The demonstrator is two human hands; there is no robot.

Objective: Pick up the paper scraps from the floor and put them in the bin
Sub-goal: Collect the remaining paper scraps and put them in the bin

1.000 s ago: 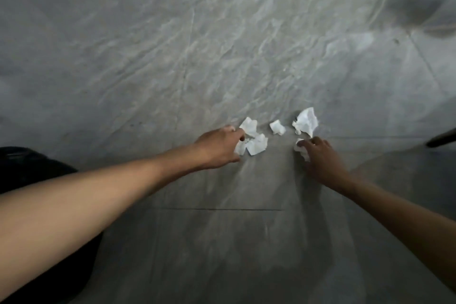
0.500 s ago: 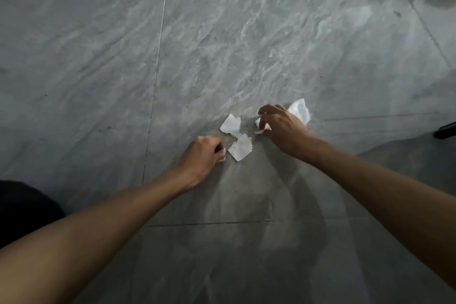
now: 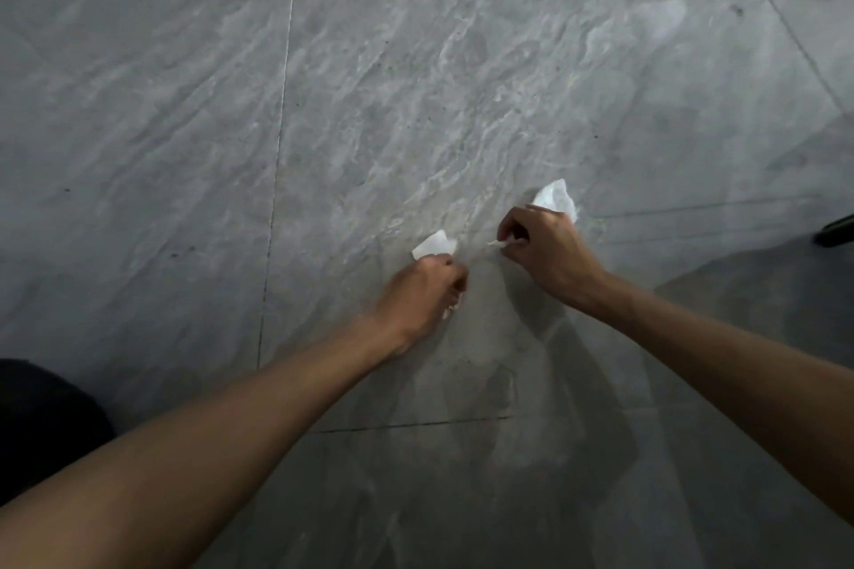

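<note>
**Both hands down among the paper scraps on the floor**

A small flat white paper scrap (image 3: 434,243) lies on the grey marbled tile floor (image 3: 369,83), just beyond the knuckles of the left hand (image 3: 423,296) and touching or nearly touching them. The left hand is curled into a closed fist close to the floor; a sliver of white paper (image 3: 450,312) shows at the underside of its fingers, so it appears to be gripping a scrap, most of which is hidden inside the fist.

To the right, a larger crumpled white paper scrap (image 3: 557,198) sits on the floor right behind the right hand (image 3: 547,252), its lower part hidden by the hand. The right hand is also closed, its fingers bent inward, and pinches a thin white strip of paper (image 3: 499,243) that pokes out toward the left from between the fingertips.

The two hands are near each other, with a bare stretch of tile between them. Both bare forearms reach in from the bottom corners. Thin grout lines cross the floor. A dark rounded shape (image 3: 41,420) sits at the lower left edge; whether it is the bin cannot be told. A dark object (image 3: 836,230) pokes in at the right edge.
</note>
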